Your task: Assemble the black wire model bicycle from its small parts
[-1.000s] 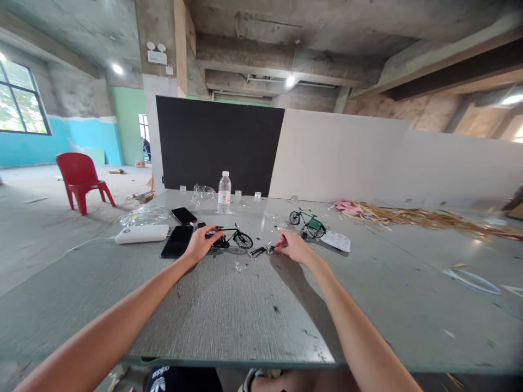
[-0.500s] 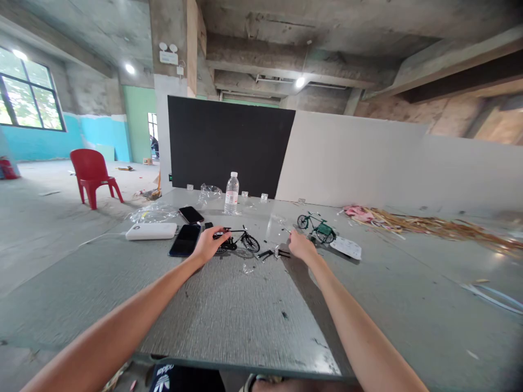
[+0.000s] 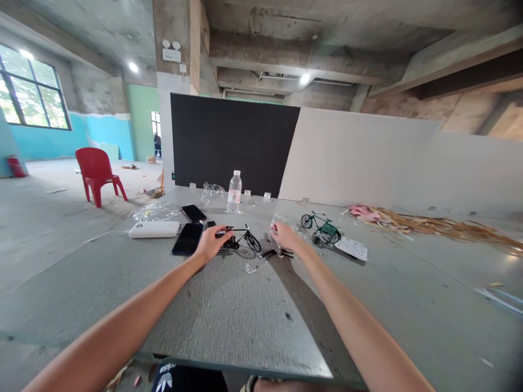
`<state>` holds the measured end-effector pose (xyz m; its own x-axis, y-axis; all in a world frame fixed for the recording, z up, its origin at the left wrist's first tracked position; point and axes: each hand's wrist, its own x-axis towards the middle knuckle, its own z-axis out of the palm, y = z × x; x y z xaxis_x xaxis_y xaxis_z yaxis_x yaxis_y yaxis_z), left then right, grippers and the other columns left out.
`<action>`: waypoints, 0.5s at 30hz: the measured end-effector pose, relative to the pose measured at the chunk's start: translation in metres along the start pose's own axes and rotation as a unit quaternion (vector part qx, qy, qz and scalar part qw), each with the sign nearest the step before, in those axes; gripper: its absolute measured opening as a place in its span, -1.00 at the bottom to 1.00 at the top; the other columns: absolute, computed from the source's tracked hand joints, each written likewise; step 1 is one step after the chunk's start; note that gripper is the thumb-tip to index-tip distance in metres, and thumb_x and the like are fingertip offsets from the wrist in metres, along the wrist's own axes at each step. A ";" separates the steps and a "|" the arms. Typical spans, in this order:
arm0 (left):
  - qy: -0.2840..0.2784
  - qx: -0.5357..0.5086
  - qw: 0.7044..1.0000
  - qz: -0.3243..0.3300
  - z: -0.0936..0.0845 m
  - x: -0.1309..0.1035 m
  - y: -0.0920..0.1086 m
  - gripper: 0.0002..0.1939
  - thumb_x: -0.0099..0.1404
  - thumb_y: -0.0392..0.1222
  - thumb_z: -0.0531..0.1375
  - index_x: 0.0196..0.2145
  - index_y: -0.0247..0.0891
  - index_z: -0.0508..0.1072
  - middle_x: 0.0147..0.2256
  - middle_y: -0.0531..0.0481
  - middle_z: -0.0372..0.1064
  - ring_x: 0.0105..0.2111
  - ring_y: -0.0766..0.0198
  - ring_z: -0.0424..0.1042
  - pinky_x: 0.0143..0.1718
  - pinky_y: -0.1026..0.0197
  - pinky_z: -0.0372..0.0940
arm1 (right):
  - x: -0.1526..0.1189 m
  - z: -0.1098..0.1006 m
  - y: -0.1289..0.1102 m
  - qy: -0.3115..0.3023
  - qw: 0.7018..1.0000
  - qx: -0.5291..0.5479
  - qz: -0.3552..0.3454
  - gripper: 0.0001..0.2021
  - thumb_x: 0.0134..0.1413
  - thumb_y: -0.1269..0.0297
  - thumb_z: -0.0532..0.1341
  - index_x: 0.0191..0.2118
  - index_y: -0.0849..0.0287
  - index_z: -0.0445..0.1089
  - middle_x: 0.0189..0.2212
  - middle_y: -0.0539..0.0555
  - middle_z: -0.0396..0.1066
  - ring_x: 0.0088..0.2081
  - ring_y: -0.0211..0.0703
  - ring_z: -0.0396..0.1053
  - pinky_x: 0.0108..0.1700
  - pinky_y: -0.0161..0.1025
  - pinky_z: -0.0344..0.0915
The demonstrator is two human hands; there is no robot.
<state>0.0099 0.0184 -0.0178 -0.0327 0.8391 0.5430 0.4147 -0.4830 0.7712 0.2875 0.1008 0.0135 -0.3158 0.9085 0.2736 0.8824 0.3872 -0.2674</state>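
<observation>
"What's leftmost on the table (image 3: 229, 310)?"
"A white power bank (image 3: 154, 230), then a dark phone (image 3: 187, 239)."
"And the left hand (image 3: 210, 243)?"
"It grips the rear of the black model bicycle (image 3: 234, 245), which stands on the table."
"The right hand (image 3: 283, 236)?"
"Fingers bunched near small black parts (image 3: 268, 254); whether they pinch anything, I can't tell. Farther right, a green model bicycle (image 3: 328, 229)."
</observation>
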 end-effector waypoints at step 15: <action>0.054 -0.008 0.998 -0.009 0.001 0.001 0.009 -0.74 0.25 0.00 0.21 -0.35 -0.25 0.54 -0.33 -0.03 0.54 -0.28 0.15 0.48 -0.20 0.19 0.30 | 0.033 -0.005 0.049 -0.016 0.995 -0.067 0.071 -0.71 0.04 0.56 0.14 -0.08 0.25 0.38 -0.21 0.32 0.48 -0.15 0.08 0.45 -0.11 -0.14 0.25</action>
<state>0.0142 0.0150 -0.0106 -0.1387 0.8159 0.5614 0.3980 -0.4731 0.7860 0.3217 0.1490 0.0140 -0.1936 0.9581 0.2109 0.9570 0.2318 -0.1747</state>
